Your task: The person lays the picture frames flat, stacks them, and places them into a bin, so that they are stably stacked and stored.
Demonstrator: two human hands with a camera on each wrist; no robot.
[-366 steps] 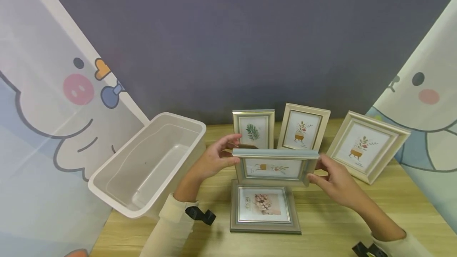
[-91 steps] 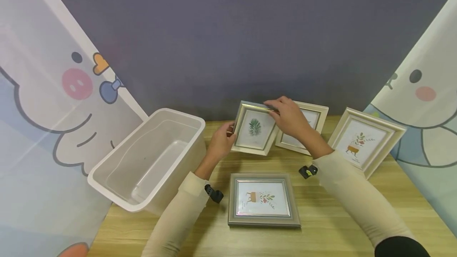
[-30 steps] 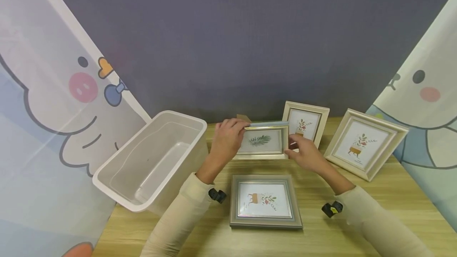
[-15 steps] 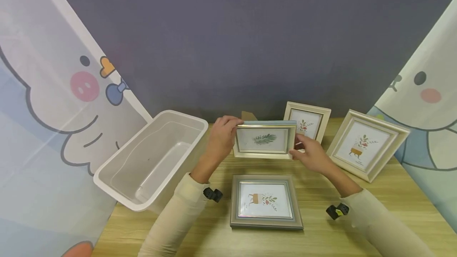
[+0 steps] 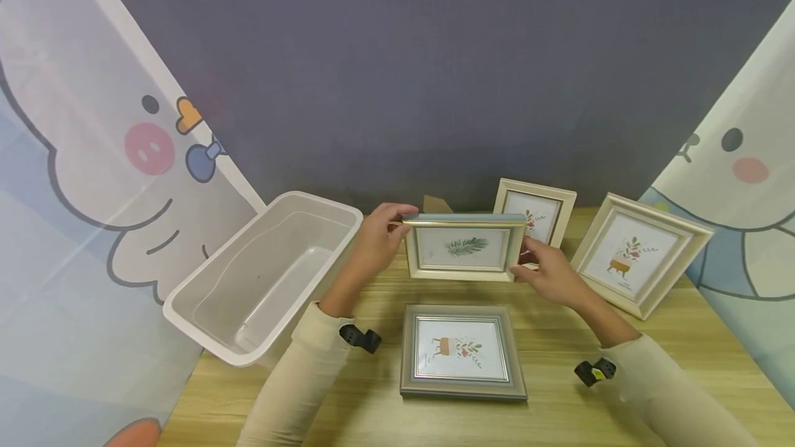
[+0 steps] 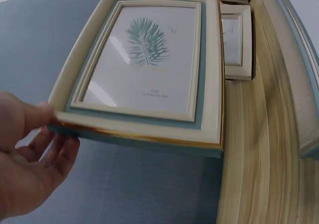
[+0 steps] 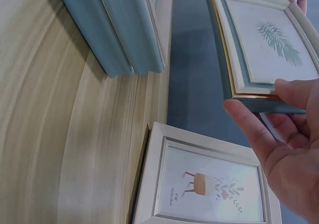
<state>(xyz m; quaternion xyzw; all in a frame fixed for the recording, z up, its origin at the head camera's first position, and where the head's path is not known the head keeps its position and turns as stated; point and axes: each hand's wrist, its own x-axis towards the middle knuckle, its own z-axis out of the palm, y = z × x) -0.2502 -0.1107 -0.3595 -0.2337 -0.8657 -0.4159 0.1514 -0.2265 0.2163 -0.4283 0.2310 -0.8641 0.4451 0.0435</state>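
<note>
A picture frame with a green leaf print [image 5: 466, 248] is held sideways above the back of the table, its front facing me. My left hand [image 5: 377, 236] pinches its left end; in the left wrist view, the thumb [image 6: 37, 115] lies on the front rim with fingers behind. My right hand [image 5: 549, 273] grips the other end, thumb on the front, as the right wrist view shows. Below it, a frame with a potted-plant print [image 5: 462, 350] lies face up on top of another frame, both edges [image 7: 117, 35] showing in the right wrist view.
Two more frames with potted-plant prints stand behind: one cream frame [image 5: 562, 216], partly covered by the held one, and a larger frame [image 5: 642, 254] to the right. A beige plastic bin [image 5: 261, 357] stands at left. A dark wall rises behind the wooden table [image 5: 590, 392].
The potted-plant frame was set down on the flower-print frame. Both hands then took the standing leaf-print frame, turned it from upright to sideways, and most recently moved it slightly right.
</note>
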